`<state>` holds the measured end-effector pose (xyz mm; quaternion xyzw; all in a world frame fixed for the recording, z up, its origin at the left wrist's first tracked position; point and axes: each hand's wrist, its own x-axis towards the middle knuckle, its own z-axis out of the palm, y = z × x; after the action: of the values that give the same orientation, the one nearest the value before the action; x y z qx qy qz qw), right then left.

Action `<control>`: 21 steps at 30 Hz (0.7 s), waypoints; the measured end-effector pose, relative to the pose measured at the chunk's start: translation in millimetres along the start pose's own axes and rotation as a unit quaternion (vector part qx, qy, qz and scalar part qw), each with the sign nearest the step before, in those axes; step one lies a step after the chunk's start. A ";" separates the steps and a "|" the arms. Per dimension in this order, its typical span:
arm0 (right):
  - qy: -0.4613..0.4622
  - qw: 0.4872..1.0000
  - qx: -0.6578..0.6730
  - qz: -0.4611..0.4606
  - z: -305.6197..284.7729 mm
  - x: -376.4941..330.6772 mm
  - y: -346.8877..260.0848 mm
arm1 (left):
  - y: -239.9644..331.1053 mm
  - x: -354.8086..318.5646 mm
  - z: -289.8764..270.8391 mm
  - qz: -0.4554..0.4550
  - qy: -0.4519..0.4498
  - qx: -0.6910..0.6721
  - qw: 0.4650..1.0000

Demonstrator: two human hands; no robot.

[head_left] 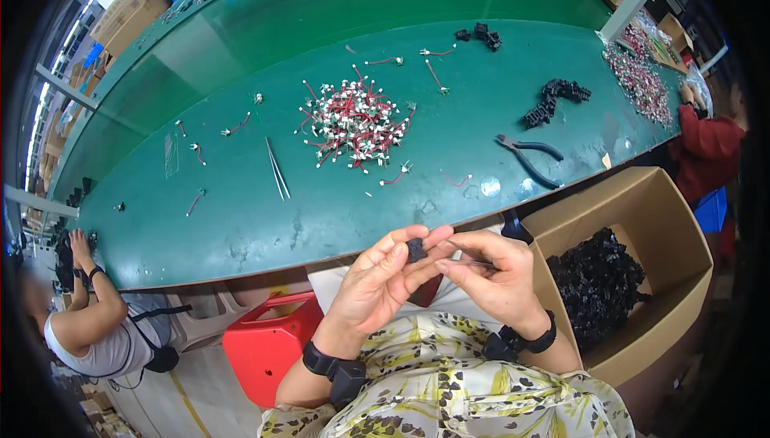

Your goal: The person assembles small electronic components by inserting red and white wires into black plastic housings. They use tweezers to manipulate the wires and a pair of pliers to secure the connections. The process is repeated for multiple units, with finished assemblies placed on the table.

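Observation:
Close to the table's front edge, my left hand (370,284) pinches a small black plastic piece (416,250) between thumb and fingers. Right beside it, my right hand (496,274) is closed on thin metal tweezers (469,262), whose tips point toward the black piece. Whether the tips touch it I cannot tell. Beyond my hands, a pile of short red wires with white connectors (358,121) lies on the green table (321,221). Another pair of tweezers (277,168) lies left of the pile.
Cutting pliers (529,160) and joined black plastic pieces (556,102) lie on the right. An open cardboard box (670,277) with black parts (597,281) stands beside me. A red stool (269,348) is at lower left. Co-workers sit left (108,318) and right (710,153).

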<state>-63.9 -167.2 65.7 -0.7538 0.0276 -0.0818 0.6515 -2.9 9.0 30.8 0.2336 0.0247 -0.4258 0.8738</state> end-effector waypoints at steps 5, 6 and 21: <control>0.026 0.985 -0.160 -0.051 -14.6 40.2 1.0 | 2.2 -6.4 -20.2 0.039 -0.021 -0.015 0.999; 0.010 0.962 -0.243 -0.126 -18.0 55.4 6.0 | 4.3 -7.0 -20.9 0.045 -0.018 -0.001 0.999; -0.214 0.833 -0.460 -0.220 -2.8 130.4 12.0 | 16.5 1.4 -16.2 0.085 0.057 0.018 0.995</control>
<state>64.8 -191.1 65.6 -0.9513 -0.2448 -0.0374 0.1835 13.0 23.6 22.4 0.2746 0.0472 -0.3363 0.8996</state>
